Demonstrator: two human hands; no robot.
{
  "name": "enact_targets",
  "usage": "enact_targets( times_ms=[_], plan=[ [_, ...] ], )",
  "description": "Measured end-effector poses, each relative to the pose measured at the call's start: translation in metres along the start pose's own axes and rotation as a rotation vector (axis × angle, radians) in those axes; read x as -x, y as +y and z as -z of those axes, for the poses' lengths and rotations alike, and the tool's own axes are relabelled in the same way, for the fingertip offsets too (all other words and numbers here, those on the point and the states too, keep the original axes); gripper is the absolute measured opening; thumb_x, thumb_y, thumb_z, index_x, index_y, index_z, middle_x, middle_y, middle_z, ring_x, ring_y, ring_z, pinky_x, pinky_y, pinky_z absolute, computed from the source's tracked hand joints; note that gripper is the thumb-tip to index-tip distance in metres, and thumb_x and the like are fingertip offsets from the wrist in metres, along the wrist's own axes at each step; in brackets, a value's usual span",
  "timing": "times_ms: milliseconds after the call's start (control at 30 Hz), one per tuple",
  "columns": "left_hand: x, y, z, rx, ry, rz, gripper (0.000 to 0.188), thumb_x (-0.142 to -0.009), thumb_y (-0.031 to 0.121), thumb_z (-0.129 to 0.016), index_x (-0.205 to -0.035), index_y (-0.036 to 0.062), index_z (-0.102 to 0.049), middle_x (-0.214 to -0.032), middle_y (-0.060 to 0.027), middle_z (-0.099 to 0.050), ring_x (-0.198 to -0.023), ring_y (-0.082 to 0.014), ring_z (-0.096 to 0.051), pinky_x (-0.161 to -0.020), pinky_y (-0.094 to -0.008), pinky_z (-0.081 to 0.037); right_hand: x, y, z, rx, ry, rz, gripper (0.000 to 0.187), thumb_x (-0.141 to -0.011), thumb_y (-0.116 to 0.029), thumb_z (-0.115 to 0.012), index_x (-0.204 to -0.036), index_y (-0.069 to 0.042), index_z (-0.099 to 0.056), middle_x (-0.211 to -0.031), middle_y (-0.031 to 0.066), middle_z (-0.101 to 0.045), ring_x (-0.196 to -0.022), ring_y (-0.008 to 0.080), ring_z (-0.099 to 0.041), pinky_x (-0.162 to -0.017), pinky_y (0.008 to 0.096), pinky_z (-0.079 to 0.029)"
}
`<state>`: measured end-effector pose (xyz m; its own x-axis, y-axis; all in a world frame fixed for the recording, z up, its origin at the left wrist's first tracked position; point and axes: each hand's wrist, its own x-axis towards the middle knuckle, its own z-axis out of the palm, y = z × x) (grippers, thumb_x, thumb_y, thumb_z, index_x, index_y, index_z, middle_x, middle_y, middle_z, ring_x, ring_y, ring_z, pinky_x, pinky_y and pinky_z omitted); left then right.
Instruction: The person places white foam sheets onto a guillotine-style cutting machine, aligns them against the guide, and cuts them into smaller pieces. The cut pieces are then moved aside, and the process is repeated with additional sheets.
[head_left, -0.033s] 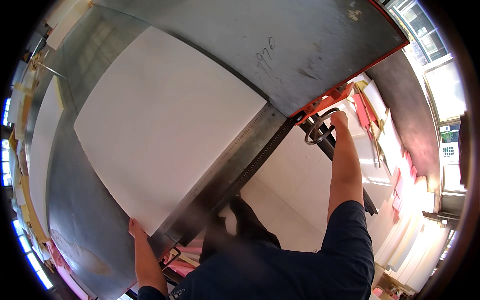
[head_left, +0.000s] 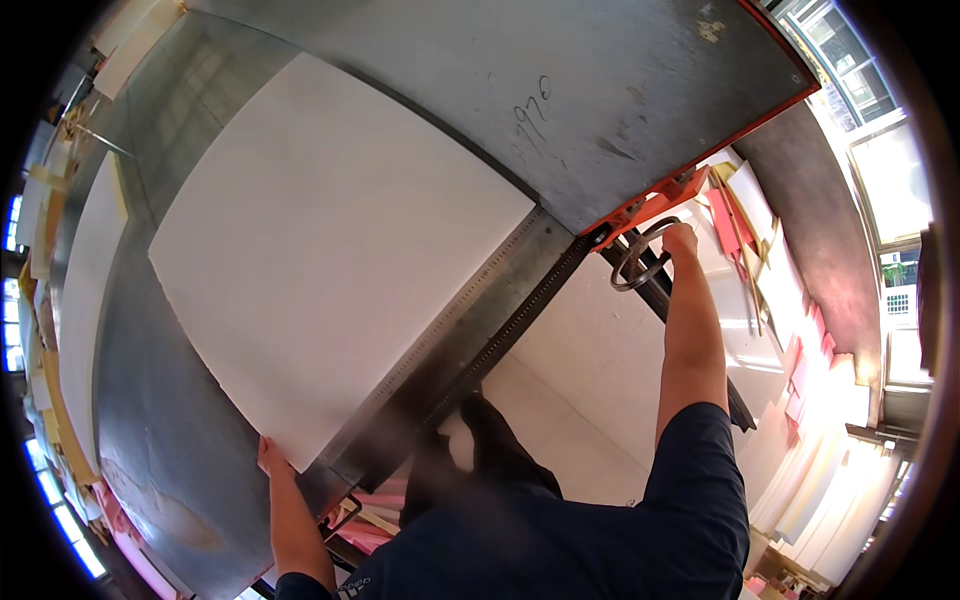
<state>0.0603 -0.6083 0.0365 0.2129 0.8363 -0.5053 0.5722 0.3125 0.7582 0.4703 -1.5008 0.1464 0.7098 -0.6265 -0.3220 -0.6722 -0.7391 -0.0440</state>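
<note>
A large white foam sheet (head_left: 340,250) lies flat on the grey metal table (head_left: 190,440), one edge along a toothed metal strip (head_left: 440,330). At its near left corner, my left hand (head_left: 268,457) holds the sheet's edge; part of the fingers is hidden there. Out to the right, my right hand (head_left: 680,240) is closed around the rim of a metal handwheel (head_left: 640,262). The wheel sits beside an orange-red bracket (head_left: 650,205), below the corner of a big grey metal panel (head_left: 640,90).
Another long white sheet (head_left: 88,320) lies along the table's left side. Pink and white foam offcuts (head_left: 735,225) are heaped beyond the wheel. A dark rail (head_left: 738,405) runs past my right arm. A bent metal handle (head_left: 345,512) sticks out below the near table edge.
</note>
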Motion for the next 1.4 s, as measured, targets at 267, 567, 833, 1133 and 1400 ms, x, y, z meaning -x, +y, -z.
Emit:
enact_targets(
  times_ms=[267,567,833,1133,1400],
  plan=[
    [-0.006,-0.017,0.004,0.054,0.009,-0.018,0.037,-0.099,0.016,-0.055,-0.133,0.0014,-0.055,-0.119,-0.0109,-0.065,-0.097,-0.0209,-0.065,-0.083,-0.0335,-0.055,0.085,-0.032,-0.028,-0.237,0.91,-0.044,0.046,-0.093,-0.045,-0.051,-0.11,-0.003,-0.06,-0.109,0.0167,-0.065,-0.104,0.0368,-0.059,-0.091,0.0472,-0.046],
    [0.039,0.026,-0.014,0.09,-0.028,0.047,0.037,-0.099,0.015,-0.056,-0.134,0.0018,-0.054,-0.119,-0.0119,-0.066,-0.099,-0.02,-0.065,-0.087,-0.0328,-0.054,0.294,-0.226,-0.178,-0.819,-0.643,0.098,0.05,-0.089,-0.043,-0.064,-0.07,0.002,-0.063,-0.06,0.0083,-0.062,-0.047,0.0164,-0.057,-0.043,0.0311,-0.045],
    [-0.042,-0.069,0.006,0.207,-0.081,-0.068,0.027,-0.095,0.015,-0.061,-0.118,0.0006,-0.066,-0.103,-0.0044,-0.07,-0.085,-0.0104,-0.063,-0.078,-0.0251,-0.052,0.269,-0.239,-0.221,-0.999,-0.51,0.223,0.04,-0.09,-0.031,-0.061,-0.061,-0.005,-0.055,-0.05,0.0058,-0.051,-0.04,0.0145,-0.048,-0.036,0.0294,-0.036],
    [0.03,-0.004,-0.031,-0.114,0.045,-0.081,0.035,-0.09,0.022,-0.068,-0.122,0.0092,-0.066,-0.099,-0.0026,-0.073,-0.085,-0.0072,-0.064,-0.078,-0.0253,-0.05,0.264,-0.232,-0.195,-0.816,-0.473,0.168,0.047,-0.094,-0.038,-0.055,-0.059,-0.007,-0.05,-0.047,0.0057,-0.049,-0.035,0.0164,-0.046,-0.031,0.0286,-0.031],
    [0.02,-0.033,-0.035,0.229,-0.144,-0.142,0.029,-0.093,0.016,-0.065,-0.121,0.0083,-0.067,-0.097,-0.0022,-0.073,-0.083,-0.0078,-0.062,-0.076,-0.0266,-0.05,0.293,-0.239,-0.212,-0.712,-0.562,0.183,0.05,-0.095,-0.044,-0.053,-0.06,-0.009,-0.049,-0.048,0.0057,-0.049,-0.035,0.0171,-0.047,-0.031,0.0274,-0.035]
  ],
)
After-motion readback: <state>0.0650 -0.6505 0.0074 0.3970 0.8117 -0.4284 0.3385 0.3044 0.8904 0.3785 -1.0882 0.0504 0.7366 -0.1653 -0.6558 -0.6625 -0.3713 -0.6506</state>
